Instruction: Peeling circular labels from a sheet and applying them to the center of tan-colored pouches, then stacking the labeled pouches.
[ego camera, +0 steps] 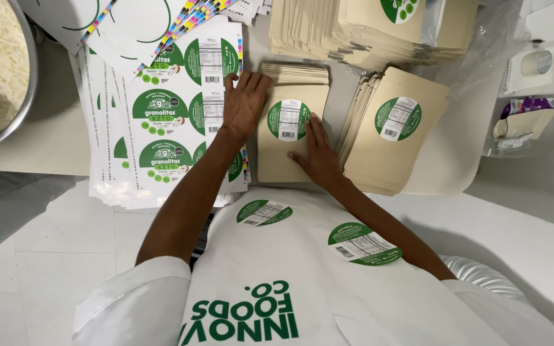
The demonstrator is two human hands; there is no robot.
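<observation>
Tan paper pouches wearing round green-and-white labels lie mid-table; white sheets of green round stickers fan out left; two more stickers cling to the apron.

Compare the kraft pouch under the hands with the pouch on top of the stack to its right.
The centre pouch lies square to the table edge; the right pouch is turned at an angle. The left hand and right hand press on the centre pouch, while nothing touches the right pouch. The centre pouch's green sticker sits near its top; the right pouch's sticker sits similarly. Both are tan, flat and stacked.
</observation>
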